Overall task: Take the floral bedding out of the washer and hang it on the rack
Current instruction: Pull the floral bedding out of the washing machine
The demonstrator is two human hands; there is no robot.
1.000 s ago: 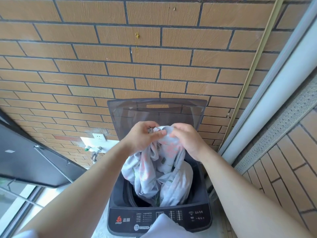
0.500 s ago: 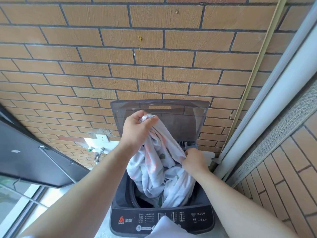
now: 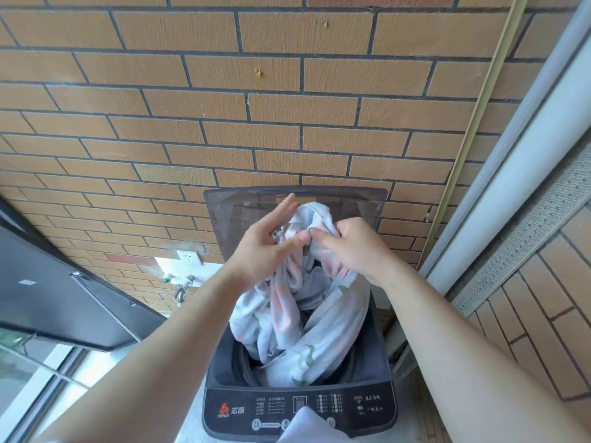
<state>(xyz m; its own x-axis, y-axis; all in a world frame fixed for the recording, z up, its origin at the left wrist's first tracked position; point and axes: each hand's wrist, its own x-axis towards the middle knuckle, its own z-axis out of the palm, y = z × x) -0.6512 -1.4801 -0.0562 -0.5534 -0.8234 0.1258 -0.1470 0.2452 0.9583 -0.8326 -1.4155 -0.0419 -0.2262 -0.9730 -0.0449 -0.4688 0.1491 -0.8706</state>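
The fingers (image 3: 283,208) of the left hand (image 3: 263,252) were straight and spread, lifted off the cloth, with only the thumb and palm side lying against the bunched top of the floral bedding (image 3: 319,334). The right hand (image 3: 355,251), just beside it, had its fingers curled round that same bunch and carried the weight. Half a second before, the left hand had been clenched on the top of the bundle, held high, while the right gripped lower down near the drum's edge. The right had since come up to take over and the left had let go. This reads as hand-over-hand hauling, with the left probably free to reach lower for a fresh hold. The task was early: the bedding hung from the hands in twisted folds, and its lower part lay inside the drum of the washer (image 3: 220,372), draped over the front rim above the control panel (image 3: 351,407). No rack was in view. Directly behind the hands stood the raised translucent lid (image 3: 361,203), close against the brick wall (image 3: 287,123), so room to lift backward looked scant. To the left were a wall socket (image 3: 188,258), taps (image 3: 183,282) and a dark open window sash (image 3: 64,298); a pale door frame (image 3: 511,187) hemmed the right. The twisted cloth could snag on the rim.
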